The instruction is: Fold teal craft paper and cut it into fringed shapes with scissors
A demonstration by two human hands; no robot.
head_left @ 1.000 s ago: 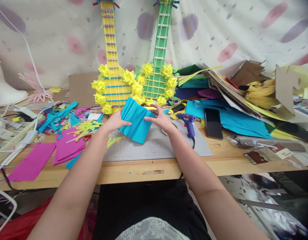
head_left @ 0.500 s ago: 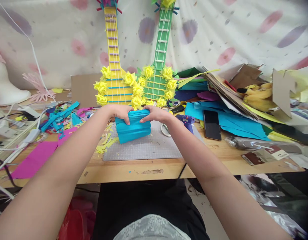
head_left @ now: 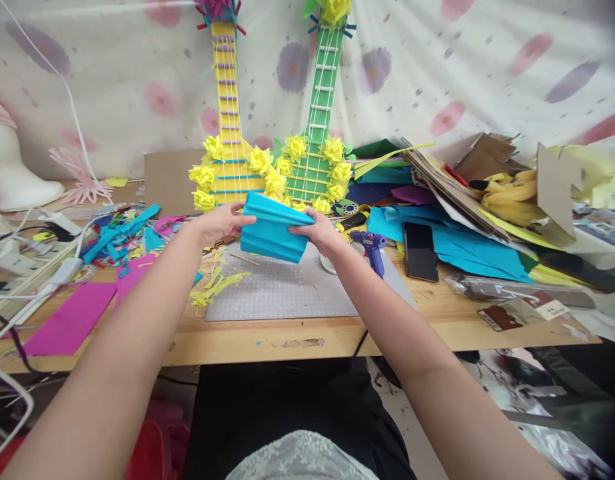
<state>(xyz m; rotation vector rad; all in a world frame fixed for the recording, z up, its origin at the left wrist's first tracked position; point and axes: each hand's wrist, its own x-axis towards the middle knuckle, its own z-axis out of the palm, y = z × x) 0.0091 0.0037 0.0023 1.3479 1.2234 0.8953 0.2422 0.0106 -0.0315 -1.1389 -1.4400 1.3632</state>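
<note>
A folded piece of blue crepe paper (head_left: 274, 230) is held tilted above the grey cutting mat (head_left: 282, 293). My right hand (head_left: 321, 232) pinches its right edge, thumb in front and the other fingers mostly behind. At the left edge, my left hand (head_left: 224, 224) has its fingers closed around the paper's side, with a fingertip lying over the front. Just behind the paper stand two guitar-shaped crafts, a yellow guitar (head_left: 227, 120) and a green guitar (head_left: 320, 107), both trimmed with yellow paper flowers.
A blue glue gun (head_left: 372, 250) and a black phone (head_left: 420, 252) lie to the right, before stacked paper and cardboard (head_left: 452, 193). On the left are coloured scraps (head_left: 120, 233), magenta paper (head_left: 72, 320) and power strips with cables (head_left: 42, 273). Yellow strips (head_left: 212, 290) lie on the mat's left edge.
The blue paper has turned from hanging downward to a flatter tilt, its left end raised. My left hand has moved left, from the top edge to the side; my right hand has shifted slightly right.
</note>
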